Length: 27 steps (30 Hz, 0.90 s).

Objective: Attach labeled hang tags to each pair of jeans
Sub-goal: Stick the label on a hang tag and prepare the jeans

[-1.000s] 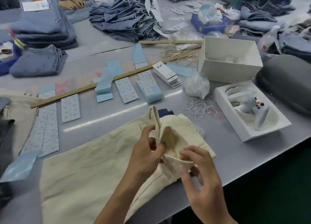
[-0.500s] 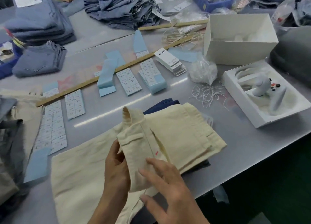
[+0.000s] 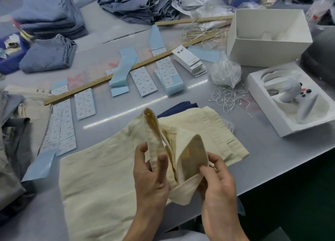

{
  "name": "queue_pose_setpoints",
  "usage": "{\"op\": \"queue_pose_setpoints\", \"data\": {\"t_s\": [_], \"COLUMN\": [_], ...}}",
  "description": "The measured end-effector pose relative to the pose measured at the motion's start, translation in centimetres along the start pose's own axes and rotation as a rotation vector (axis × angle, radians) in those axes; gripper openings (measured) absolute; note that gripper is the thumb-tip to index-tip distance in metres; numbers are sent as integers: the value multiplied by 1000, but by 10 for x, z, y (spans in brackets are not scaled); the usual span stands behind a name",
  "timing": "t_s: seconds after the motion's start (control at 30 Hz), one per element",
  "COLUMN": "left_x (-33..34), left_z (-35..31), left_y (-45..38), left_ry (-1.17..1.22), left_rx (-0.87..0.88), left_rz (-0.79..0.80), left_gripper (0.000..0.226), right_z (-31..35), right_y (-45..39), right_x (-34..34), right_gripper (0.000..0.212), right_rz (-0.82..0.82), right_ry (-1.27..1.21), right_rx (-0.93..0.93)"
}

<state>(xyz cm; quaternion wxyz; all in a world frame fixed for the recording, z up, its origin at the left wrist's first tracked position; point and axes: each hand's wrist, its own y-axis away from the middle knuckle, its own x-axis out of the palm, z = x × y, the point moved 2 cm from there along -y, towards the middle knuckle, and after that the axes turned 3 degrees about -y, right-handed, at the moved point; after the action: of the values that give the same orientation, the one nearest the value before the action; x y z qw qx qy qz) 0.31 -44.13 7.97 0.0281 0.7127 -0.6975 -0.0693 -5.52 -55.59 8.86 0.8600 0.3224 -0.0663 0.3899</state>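
Cream jeans (image 3: 101, 179) lie flat on the grey table near its front edge. Their waistband end is lifted and spread apart, showing the yellowish inside. My left hand (image 3: 150, 179) pinches the left flap of the waistband between thumb and fingers. My right hand (image 3: 215, 182) grips the right flap, thumb on its inner face. A stack of white hang tags (image 3: 190, 62) lies further back. Loose white strings (image 3: 228, 97) lie to the right, beside a clear bag of strings (image 3: 225, 73). Sheets of printed labels (image 3: 143, 81) lie in rows.
A long wooden ruler (image 3: 101, 79) crosses the table. An open white box (image 3: 268, 39) and a white tray with a controller (image 3: 293, 99) stand at the right. Folded blue jeans (image 3: 49, 55) and heaps of denim (image 3: 141, 3) fill the back. Grey garments (image 3: 10, 150) lie at the left.
Both hands have pulled the waistband apart, exposing its inside. My right hand, hovering over the fabric before, now grips the right flap. The view has tilted further down.
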Motion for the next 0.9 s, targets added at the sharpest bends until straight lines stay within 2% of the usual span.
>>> {"op": "queue_pose_setpoints", "data": {"t_s": [0.13, 0.23, 0.3, 0.37, 0.47, 0.5, 0.53, 0.6, 0.7, 0.83, 0.9], "left_x": [1, 1, 2, 2, 3, 4, 5, 7, 5, -1, -2], "left_z": [3, 3, 2, 0, -7, -9, -12, -18, -21, -19, -20], "left_y": [3, 3, 4, 4, 4, 4, 5, 8, 8, 11, 13], "left_ry": [92, 100, 109, 41, -98, -122, -130, -117, -78, -15, 32], "left_rx": [-77, -77, -65, -4, 103, 131, 155, 187, 164, 123, 95], "left_rz": [-101, -106, -85, -80, -65, -57, -44, -5, 3, -10, -4], "left_gripper": [18, 9, 7, 8, 7, 6, 6, 12, 13, 2, 9], "right_z": [2, 4, 6, 17, 39, 41, 41, 39, 40, 47, 49], "right_y": [-7, -12, -14, -14, -10, -11, -13, -21, -32, -45, -47], "right_x": [-4, -8, -12, -12, -3, 3, 9, 17, 18, 14, 15], "right_gripper": [26, 25, 29, 36, 35, 33, 32, 32, 22, 18, 19], "right_rz": [-46, -41, -45, -38, 73, 133, 178, 223, 254, 350, 361], "right_ry": [-112, -120, -19, 223, 738, 888, 1001, 1096, 1078, 793, 686], "right_rx": [107, 144, 78, -220, -946, -1067, -1087, -964, -874, -641, -501]}}
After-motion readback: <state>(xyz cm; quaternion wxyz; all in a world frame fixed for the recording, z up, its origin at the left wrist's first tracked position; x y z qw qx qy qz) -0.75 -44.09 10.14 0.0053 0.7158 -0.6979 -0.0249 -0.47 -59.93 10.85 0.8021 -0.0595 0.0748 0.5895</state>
